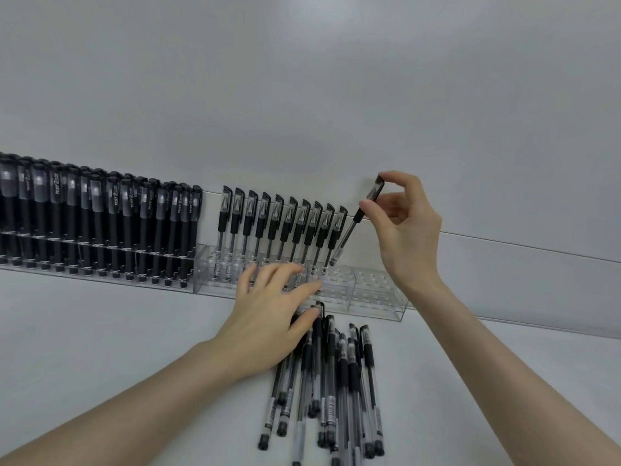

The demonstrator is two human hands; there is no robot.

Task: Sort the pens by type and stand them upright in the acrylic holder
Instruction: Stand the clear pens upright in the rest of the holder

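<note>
As one pen (349,233) hangs pinched, ten pens (285,227) upright

The right hand (406,230) is raised, with its forearm stretched up from the lower right. A pen (356,220) is pinched at its cap end between thumb and forefinger, and the remaining fingers are loosely curled behind. The left hand (268,317) is held lower, palm down, with its fingers spread and nearly straight. Its forearm is extended from the lower left.
</note>
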